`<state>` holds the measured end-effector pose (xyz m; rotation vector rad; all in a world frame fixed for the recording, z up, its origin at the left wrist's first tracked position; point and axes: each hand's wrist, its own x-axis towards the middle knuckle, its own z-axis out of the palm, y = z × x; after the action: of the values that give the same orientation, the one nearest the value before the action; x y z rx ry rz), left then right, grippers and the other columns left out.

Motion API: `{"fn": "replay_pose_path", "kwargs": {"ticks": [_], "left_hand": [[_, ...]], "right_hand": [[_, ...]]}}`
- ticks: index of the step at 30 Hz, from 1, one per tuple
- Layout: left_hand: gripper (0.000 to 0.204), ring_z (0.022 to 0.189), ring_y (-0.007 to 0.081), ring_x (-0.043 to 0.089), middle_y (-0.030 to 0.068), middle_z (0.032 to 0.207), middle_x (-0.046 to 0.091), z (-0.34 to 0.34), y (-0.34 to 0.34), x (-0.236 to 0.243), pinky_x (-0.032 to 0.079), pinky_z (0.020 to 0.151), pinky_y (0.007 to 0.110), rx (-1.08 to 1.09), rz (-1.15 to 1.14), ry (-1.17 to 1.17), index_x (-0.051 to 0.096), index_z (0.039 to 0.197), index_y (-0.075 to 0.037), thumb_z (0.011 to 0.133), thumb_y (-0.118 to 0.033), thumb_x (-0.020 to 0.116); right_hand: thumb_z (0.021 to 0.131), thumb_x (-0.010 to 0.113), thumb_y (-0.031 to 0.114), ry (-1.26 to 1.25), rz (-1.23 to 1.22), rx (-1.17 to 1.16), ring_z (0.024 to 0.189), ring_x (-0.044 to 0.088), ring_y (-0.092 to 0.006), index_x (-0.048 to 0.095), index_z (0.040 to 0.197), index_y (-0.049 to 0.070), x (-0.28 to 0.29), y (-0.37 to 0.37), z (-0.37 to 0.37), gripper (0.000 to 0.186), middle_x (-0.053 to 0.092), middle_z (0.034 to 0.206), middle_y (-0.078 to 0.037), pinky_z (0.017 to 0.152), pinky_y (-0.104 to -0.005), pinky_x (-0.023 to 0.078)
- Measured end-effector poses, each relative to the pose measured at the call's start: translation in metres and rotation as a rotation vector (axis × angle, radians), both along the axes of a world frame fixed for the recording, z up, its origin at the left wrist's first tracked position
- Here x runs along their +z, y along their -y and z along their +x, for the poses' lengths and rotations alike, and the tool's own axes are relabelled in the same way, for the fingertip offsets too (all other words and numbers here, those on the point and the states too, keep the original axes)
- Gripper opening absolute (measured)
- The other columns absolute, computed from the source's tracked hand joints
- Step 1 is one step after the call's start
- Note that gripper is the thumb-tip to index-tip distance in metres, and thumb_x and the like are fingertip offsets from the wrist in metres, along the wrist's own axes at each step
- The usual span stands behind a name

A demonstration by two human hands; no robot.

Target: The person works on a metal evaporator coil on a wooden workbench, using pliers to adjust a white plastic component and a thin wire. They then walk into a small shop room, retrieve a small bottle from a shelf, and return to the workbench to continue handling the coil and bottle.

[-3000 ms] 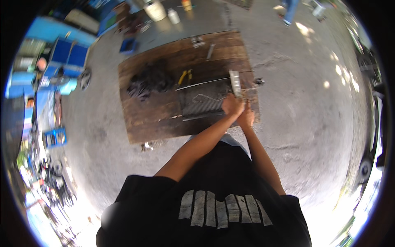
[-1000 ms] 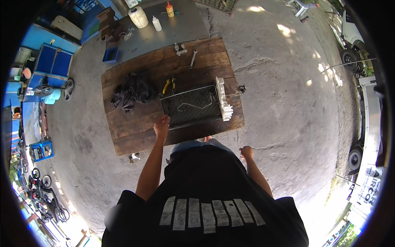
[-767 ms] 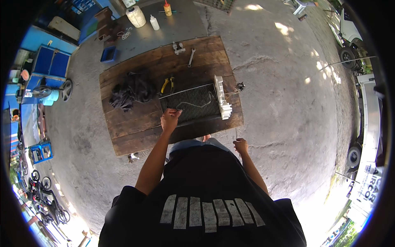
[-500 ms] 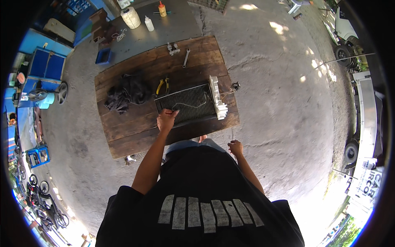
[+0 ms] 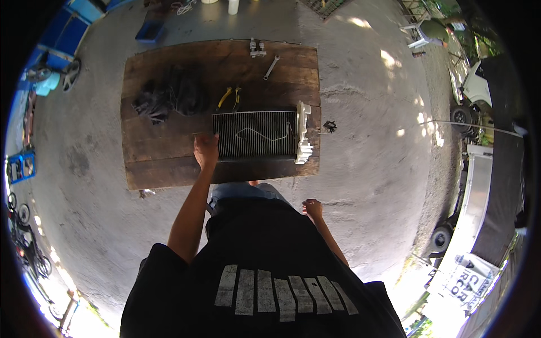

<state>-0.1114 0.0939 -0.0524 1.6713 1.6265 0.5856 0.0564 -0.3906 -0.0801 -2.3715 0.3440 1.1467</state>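
Note:
A rectangular finned radiator core (image 5: 256, 149) lies flat on the wooden tabletop (image 5: 163, 166), a white plastic end piece (image 5: 303, 132) along its right end. A thin bent wire (image 5: 262, 138) rests over its fins. My left hand (image 5: 207, 152) is at the core's left end, thumb by the edge and fingers apart from it; nothing shows in its grasp. Off the table's near side, my right hand (image 5: 313, 209) hangs with fingers curled, and what it may hold is hidden. Beyond the core lie yellow-handled pliers (image 5: 229, 97).
A dark crumpled cloth (image 5: 172, 96) covers part of the table's left side. A wrench (image 5: 271, 67) and a metal fitting (image 5: 257, 48) lie near the far edge. A blue tray (image 5: 149, 32) stands past the table. Parked vehicles line the right side.
My left hand has moved left, off the core's near-left fins to its left end. The view has turned and shifted. The core and wire stay in place on the table.

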Motion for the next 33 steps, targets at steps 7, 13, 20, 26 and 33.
{"fn": "replay_pose_path", "kwargs": {"ticks": [7, 13, 20, 26, 33], "left_hand": [[0.044, 0.088, 0.0323, 0.076, 0.0133, 0.091, 0.079, -0.005, -0.003, 0.001, 0.057, 0.081, 0.043, 0.027, -0.174, 0.073, 0.079, 0.098, -0.004, 0.078, -0.042, 0.090], [0.036, 0.082, 0.0278, 0.077, 0.0127, 0.086, 0.078, -0.006, -0.003, 0.001, 0.058, 0.075, 0.041, 0.028, -0.168, 0.095, 0.079, 0.090, -0.006, 0.080, -0.039, 0.090], [0.029, 0.081, 0.0261, 0.076, 0.0117, 0.086, 0.078, -0.018, -0.013, -0.018, 0.057, 0.073, 0.040, 0.031, -0.256, 0.217, 0.078, 0.092, -0.005, 0.086, -0.033, 0.085], [0.022, 0.088, 0.0289, 0.077, 0.0114, 0.092, 0.079, -0.038, -0.026, -0.019, 0.058, 0.080, 0.039, 0.029, -0.358, 0.132, 0.078, 0.098, -0.007, 0.089, -0.027, 0.079], [0.024, 0.091, 0.0323, 0.076, 0.0113, 0.098, 0.078, -0.027, -0.034, -0.009, 0.058, 0.080, 0.042, -0.136, -0.114, 0.079, 0.077, 0.103, -0.008, 0.090, -0.027, 0.076]], "right_hand": [[0.090, 0.072, 0.022, 0.034, -0.017, 0.187, 0.074, 0.074, -0.0185, 0.069, 0.125, 0.004, 0.050, -0.080, 0.028, 0.039, 0.076, 0.094, -0.008, 0.059, -0.0333, 0.057], [0.090, 0.073, 0.021, 0.067, 0.011, 0.243, 0.078, 0.074, -0.0187, 0.069, 0.126, 0.004, 0.060, -0.127, 0.029, 0.040, 0.077, 0.097, -0.010, 0.062, -0.0338, 0.058], [0.091, 0.074, 0.023, 0.042, -0.010, 0.287, 0.075, 0.074, -0.0177, 0.070, 0.122, 0.004, 0.061, -0.135, 0.014, 0.037, 0.077, 0.095, -0.010, 0.061, -0.0326, 0.057], [0.093, 0.073, 0.026, 0.041, 0.069, 0.330, 0.068, 0.073, -0.0166, 0.072, 0.115, 0.003, 0.086, -0.159, 0.013, 0.032, 0.077, 0.087, -0.010, 0.059, -0.0310, 0.057], [0.097, 0.066, 0.030, 0.400, 0.151, 0.544, 0.070, 0.074, -0.0209, 0.076, 0.100, 0.005, 0.167, -0.228, 0.045, 0.027, 0.076, 0.077, -0.012, 0.068, -0.0370, 0.057]]}}
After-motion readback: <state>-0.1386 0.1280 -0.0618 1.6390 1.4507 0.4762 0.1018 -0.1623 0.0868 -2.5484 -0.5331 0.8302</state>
